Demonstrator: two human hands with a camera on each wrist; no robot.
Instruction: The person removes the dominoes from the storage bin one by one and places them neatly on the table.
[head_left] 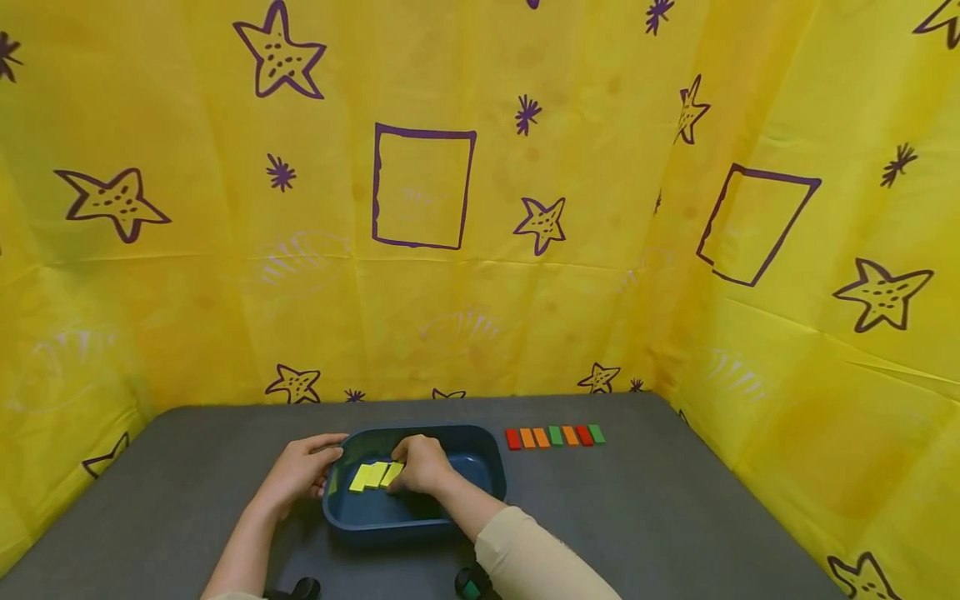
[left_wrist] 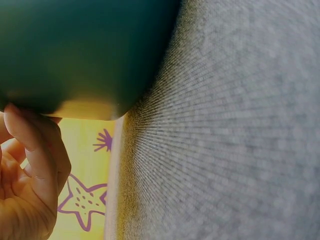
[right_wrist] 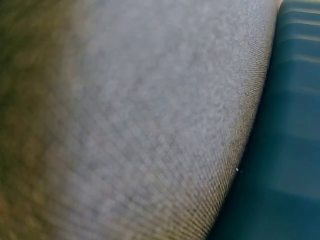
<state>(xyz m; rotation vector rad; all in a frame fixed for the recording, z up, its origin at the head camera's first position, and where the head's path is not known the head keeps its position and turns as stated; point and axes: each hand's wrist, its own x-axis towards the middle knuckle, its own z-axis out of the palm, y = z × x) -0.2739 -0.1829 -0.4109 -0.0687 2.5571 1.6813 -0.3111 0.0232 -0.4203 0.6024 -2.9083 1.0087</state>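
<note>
A dark blue plastic bin (head_left: 397, 527) stands on the grey table, with a short row of yellow tiles (head_left: 375, 475) on its floor. My left hand (head_left: 298, 471) holds the bin's left end; in the left wrist view its bent fingers (left_wrist: 42, 155) touch the outside of the bin (left_wrist: 75, 55). Reaching over the near rim, my right hand (head_left: 426, 467) pinches the yellow tile (head_left: 393, 473) at the row's right end between thumb and fingers. Part of that tile is hidden under the fingers. The right wrist view catches only the bin's outer wall (right_wrist: 285, 150) and the table, not the hand.
Right of the bin, a row of red, orange and green tiles (head_left: 555, 437) lies on the grey table (head_left: 637, 517). Yellow cloth (head_left: 420, 325) with purple stars hangs behind and at the sides. Two dark objects (head_left: 306, 588) sit at the near edge.
</note>
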